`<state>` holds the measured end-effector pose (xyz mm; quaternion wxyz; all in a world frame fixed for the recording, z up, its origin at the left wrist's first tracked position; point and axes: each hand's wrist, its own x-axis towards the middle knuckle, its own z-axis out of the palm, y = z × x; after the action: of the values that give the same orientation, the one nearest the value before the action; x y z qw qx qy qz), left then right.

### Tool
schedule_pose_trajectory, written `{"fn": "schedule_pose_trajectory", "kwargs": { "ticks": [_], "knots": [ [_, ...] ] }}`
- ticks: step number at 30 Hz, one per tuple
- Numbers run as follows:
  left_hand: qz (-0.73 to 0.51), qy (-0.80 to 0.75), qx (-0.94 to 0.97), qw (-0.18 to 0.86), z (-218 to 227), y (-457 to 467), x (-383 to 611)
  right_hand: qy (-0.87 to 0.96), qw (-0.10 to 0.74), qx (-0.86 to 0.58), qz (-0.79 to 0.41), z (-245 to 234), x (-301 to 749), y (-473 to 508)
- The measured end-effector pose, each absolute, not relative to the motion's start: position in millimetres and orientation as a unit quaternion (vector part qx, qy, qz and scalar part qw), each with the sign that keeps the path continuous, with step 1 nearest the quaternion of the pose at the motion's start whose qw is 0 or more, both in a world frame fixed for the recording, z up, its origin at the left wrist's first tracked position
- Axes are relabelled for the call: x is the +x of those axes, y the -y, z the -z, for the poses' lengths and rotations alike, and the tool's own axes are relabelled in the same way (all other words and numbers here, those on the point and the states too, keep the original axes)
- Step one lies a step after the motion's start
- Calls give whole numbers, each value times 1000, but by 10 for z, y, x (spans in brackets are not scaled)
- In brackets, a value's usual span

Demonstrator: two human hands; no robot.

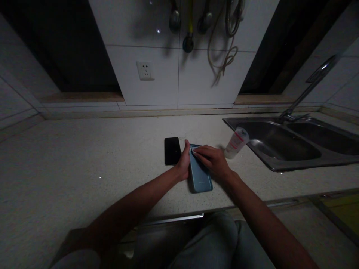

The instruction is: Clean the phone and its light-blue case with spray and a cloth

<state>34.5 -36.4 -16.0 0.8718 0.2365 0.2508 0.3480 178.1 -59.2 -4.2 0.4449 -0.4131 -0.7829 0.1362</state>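
Note:
A blue-grey phone case lies on the counter near its front edge, its raised rim facing up. My left hand grips the case along its left side, thumb pointing away from me. At the case's far end, my right hand has its fingers pinched on a small white wad, pressed to the inside of the case. The wad is too small to tell whether it is tissue or cloth. Just left of my left hand rests a black phone, dark face up.
A clear plastic cup with red print stands right of my right hand. Farther right is a steel double sink with a tap. A wall socket, hanging hoses and a cord are on the tiled wall behind.

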Motion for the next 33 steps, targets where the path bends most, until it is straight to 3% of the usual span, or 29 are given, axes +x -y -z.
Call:
{"fn": "schedule_pose_trajectory", "kwargs": {
  "ticks": [8,24,33],
  "knots": [
    [-387,-219,229,866,111,351,341,800,418,-403,-151,-40,1856,613],
    [-349,-241,269,865,156,351,370,780,373,-502,20,67,1780,602],
    [-365,-224,271,862,104,374,367,696,444,-564,-19,-2,1866,623]
  ]
}}
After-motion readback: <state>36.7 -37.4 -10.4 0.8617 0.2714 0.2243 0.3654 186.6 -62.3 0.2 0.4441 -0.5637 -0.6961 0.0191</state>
